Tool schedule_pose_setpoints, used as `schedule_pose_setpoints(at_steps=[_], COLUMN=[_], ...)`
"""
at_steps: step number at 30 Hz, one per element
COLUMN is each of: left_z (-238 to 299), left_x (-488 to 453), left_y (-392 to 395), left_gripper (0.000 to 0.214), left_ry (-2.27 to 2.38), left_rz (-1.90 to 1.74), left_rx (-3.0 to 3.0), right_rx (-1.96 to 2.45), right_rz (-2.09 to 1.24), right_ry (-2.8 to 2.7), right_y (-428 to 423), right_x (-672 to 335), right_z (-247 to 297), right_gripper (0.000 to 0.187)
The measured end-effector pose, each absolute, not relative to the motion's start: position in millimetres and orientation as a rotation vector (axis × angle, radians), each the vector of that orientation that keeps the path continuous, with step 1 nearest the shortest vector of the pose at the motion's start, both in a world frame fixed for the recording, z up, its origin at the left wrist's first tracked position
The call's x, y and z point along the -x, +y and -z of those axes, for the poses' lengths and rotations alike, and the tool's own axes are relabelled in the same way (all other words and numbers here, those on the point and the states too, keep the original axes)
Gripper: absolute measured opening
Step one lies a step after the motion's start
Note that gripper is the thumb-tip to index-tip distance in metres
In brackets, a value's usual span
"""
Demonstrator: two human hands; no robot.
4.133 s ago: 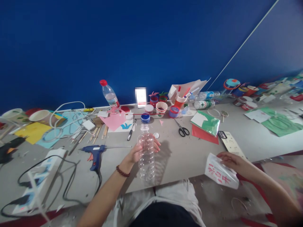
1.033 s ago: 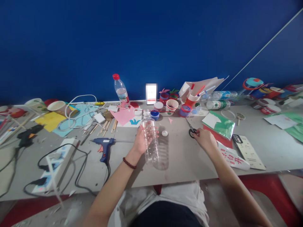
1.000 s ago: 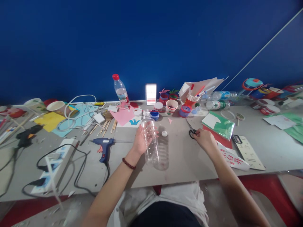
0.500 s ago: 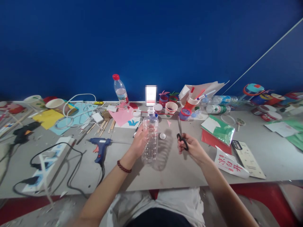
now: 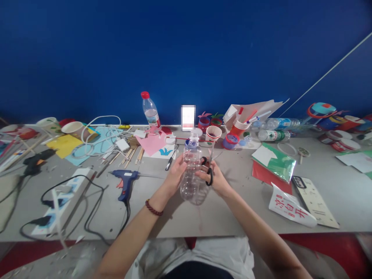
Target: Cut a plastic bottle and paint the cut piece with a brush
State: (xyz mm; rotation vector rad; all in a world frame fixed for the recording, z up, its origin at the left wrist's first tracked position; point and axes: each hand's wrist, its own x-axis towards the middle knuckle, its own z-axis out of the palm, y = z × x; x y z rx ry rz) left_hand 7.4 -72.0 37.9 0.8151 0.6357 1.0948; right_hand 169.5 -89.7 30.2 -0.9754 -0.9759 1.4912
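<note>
A clear plastic bottle (image 5: 190, 182), without cap or label, is upright in front of me. My left hand (image 5: 175, 175) is wrapped round its left side. Black-handled scissors (image 5: 209, 176) sit in my right hand (image 5: 218, 180), with the fingers through the handle loops and the blades pointing up and away. The fingers of that hand reach the bottle's right side; whether they press on it I cannot tell. Behind the bottle stands a paper cup (image 5: 213, 134).
A blue glue gun (image 5: 127, 180) and a white power strip (image 5: 65, 199) with cables lie left. Pink paper (image 5: 152, 142) and a red-capped bottle (image 5: 150, 112) are behind. At right are a green sheet (image 5: 274, 161), a peeled label (image 5: 290, 207) and a phone-like case (image 5: 315, 201).
My right hand has brought the scissors leftward to the bottle's side, and the blades have swung upward. The bottle stays in my left hand. The view has shifted slightly.
</note>
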Motion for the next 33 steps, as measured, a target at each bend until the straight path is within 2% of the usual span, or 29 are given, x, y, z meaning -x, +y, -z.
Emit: schedule_pose_setpoints(at_steps=[3, 7, 10, 15, 22, 33], left_z=[-32.6, -31.3, -33.6, -32.7, -23.1, -24.9], left_x=[-6.2, -6.1, -6.7, -7.5, -4.8, -13.9], left_y=[-71.3, -71.3, -70.7, -71.8, -67.2, -76.3], left_gripper=[0.062, 0.043, 0.037, 0.038, 0.053, 0.045], left_ry=[0.714, 0.934, 0.962, 0.957, 0.958, 0.999], left_rz=[-1.025, -0.983, -0.973, -0.943, -0.990, -1.043], left_rx=[-0.867, -1.007, -1.066, -0.997, -0.828, -1.126], right_rx=[0.974, 0.978, 1.001, 1.047, 1.032, 0.939], right_rz=[-1.451, -1.393, -1.345, -1.293, -1.362, -1.458], right_ry=[-0.912, -0.854, -0.850, -0.915, -1.058, -1.043], right_y=[-88.9, -87.9, -87.9, -87.4, -83.3, -85.8], right_x=[-173.7, -175.7, -174.5, -174.6, -180.7, -179.5], right_z=[-24.5, -19.8, -17.8, -18.0, -13.6, -18.3], right_gripper=[0.058, 0.064, 0.068, 0.064, 0.052, 0.064])
